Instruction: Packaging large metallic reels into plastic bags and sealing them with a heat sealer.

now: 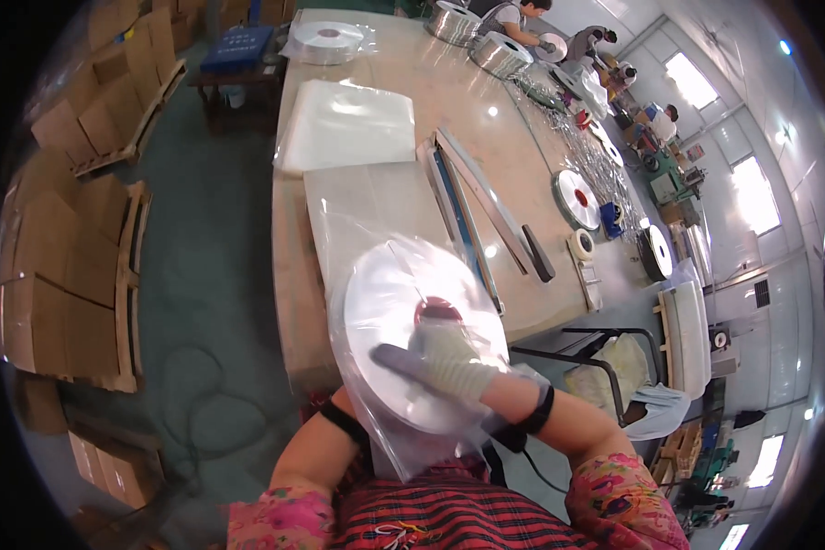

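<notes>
A large white roll with a red core is held in front of my body, with clear plastic film around it. My right hand, in a pale knitted glove with greyish fingertips, grips the roll at its core. The thumb lies across the white face. My left forearm reaches under the roll from the lower left. The roll and film hide my left hand. Flat clear plastic bags lie on the table just beyond the roll.
A long metal bar tool with a dark-handled arm lies right of the bags. More bags and a wrapped roll sit farther back. Another roll and a tape ring are at right. Cartons stand left; co-workers work far off.
</notes>
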The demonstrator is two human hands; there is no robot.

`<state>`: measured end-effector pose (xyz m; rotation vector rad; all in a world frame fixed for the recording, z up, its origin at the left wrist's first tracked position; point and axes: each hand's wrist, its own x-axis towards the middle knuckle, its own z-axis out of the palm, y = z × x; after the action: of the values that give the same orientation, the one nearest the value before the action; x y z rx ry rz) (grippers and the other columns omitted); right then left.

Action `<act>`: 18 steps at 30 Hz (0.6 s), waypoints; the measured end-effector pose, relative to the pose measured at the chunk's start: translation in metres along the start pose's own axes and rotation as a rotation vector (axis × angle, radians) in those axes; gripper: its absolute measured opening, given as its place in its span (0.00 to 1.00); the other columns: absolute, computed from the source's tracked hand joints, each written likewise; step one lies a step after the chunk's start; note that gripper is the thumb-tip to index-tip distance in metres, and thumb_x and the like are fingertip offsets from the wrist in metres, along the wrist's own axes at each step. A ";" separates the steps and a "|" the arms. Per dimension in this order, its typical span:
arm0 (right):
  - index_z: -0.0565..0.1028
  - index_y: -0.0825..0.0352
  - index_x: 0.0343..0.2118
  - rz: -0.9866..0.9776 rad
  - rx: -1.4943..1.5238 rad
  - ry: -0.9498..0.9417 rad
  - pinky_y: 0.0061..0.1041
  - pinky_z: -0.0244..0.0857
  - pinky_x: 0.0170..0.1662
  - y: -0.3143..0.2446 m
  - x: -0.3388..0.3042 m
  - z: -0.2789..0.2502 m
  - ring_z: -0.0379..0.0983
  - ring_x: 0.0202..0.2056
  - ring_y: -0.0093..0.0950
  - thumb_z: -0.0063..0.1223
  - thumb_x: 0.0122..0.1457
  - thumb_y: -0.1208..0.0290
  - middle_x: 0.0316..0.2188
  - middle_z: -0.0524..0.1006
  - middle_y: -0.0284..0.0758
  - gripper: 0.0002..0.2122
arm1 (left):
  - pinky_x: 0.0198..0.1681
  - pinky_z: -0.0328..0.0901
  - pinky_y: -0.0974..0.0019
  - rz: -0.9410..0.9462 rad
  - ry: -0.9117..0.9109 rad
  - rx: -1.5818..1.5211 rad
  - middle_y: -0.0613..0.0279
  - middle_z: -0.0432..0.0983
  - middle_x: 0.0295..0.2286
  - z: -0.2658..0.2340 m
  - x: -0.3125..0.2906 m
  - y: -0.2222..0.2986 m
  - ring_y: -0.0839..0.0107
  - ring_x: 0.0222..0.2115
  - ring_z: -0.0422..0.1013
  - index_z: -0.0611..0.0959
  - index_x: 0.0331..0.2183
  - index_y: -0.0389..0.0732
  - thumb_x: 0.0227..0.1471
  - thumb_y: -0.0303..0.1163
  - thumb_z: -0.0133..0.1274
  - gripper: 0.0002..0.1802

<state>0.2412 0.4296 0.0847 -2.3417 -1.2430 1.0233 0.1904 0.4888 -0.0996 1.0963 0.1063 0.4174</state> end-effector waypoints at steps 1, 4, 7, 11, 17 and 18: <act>0.77 0.73 0.20 0.030 -0.024 -0.017 0.30 0.65 0.29 -0.006 0.012 0.001 0.72 0.20 0.31 0.50 0.47 0.42 0.14 0.74 0.39 0.29 | 0.51 0.61 0.61 -0.003 -0.001 -0.010 0.59 0.65 0.49 -0.013 -0.007 0.004 0.64 0.47 0.64 0.65 0.52 0.44 0.55 0.52 0.36 0.29; 0.74 0.77 0.31 -0.032 -0.285 0.081 0.35 0.64 0.38 -0.004 0.059 -0.005 0.73 0.31 0.41 0.43 0.45 0.34 0.27 0.75 0.50 0.38 | 0.51 0.61 0.61 -0.001 -0.042 -0.058 0.59 0.65 0.49 -0.045 0.008 0.010 0.63 0.47 0.64 0.65 0.52 0.44 0.55 0.52 0.36 0.29; 0.65 0.83 0.45 -0.050 -0.394 0.037 0.35 0.60 0.48 0.004 0.102 -0.006 0.70 0.43 0.45 0.40 0.43 0.31 0.41 0.71 0.55 0.47 | 0.51 0.61 0.61 0.004 -0.056 -0.102 0.58 0.65 0.49 -0.065 0.012 0.006 0.63 0.47 0.64 0.65 0.52 0.44 0.55 0.51 0.37 0.28; 0.68 0.82 0.43 -0.064 -0.390 0.067 0.34 0.60 0.48 -0.001 0.129 -0.006 0.69 0.43 0.43 0.40 0.43 0.31 0.41 0.71 0.54 0.46 | 0.51 0.61 0.61 -0.019 -0.059 -0.191 0.58 0.65 0.49 -0.077 0.033 0.007 0.63 0.48 0.64 0.65 0.52 0.44 0.55 0.51 0.37 0.28; 0.73 0.78 0.37 -0.066 -0.373 0.003 0.31 0.61 0.46 0.003 0.151 0.003 0.73 0.38 0.40 0.40 0.44 0.31 0.35 0.75 0.49 0.42 | 0.52 0.61 0.61 -0.097 -0.019 -0.357 0.58 0.65 0.49 -0.077 0.042 -0.005 0.62 0.48 0.64 0.65 0.52 0.44 0.55 0.50 0.37 0.28; 0.74 0.78 0.35 -0.050 -0.376 0.008 0.31 0.61 0.46 0.003 0.151 0.005 0.73 0.37 0.40 0.40 0.44 0.31 0.33 0.76 0.48 0.41 | 0.52 0.61 0.61 -0.117 -0.009 -0.386 0.58 0.65 0.49 -0.077 0.038 -0.008 0.62 0.48 0.64 0.65 0.52 0.44 0.55 0.50 0.37 0.27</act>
<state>0.2955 0.5498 0.0114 -2.5640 -1.6002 0.8204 0.2054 0.5653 -0.1371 0.7081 0.0770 0.3117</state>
